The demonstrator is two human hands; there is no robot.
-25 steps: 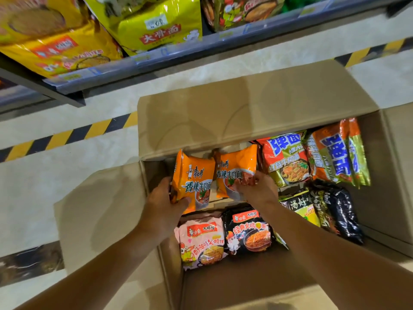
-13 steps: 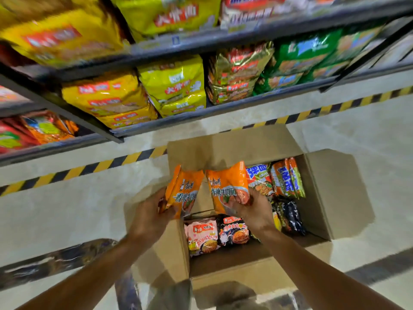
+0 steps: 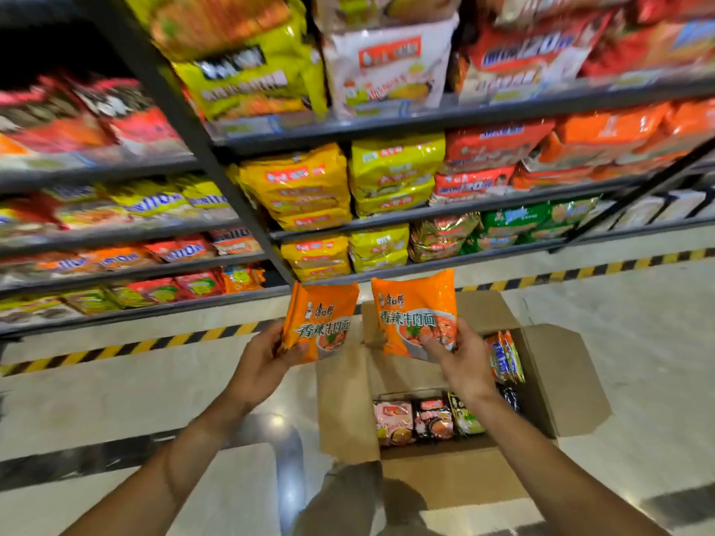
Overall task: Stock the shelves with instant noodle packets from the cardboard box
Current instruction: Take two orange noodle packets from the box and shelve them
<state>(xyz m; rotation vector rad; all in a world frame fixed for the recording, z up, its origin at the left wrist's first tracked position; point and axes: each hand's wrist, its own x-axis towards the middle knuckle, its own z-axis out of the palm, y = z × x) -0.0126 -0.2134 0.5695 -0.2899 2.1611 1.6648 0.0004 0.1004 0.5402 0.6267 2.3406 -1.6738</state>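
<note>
My left hand grips an orange noodle packet by its lower left corner. My right hand grips a second orange noodle packet by its lower right edge. Both packets are held upright, side by side, above the open cardboard box on the floor. Several packets remain in the box: a pink one, a black one and orange-blue ones. The shelves rise in front of me, filled with yellow, red, orange and green packs.
A dark upright post divides two shelf bays. Yellow-black hazard tape runs along the floor at the shelf base. The lowest left shelf holds mixed packets. Pale glossy floor lies around the box.
Both hands have lifted the two orange packets out of the box and up toward the shelves. My view has tilted upward, bringing more shelf levels into sight.
</note>
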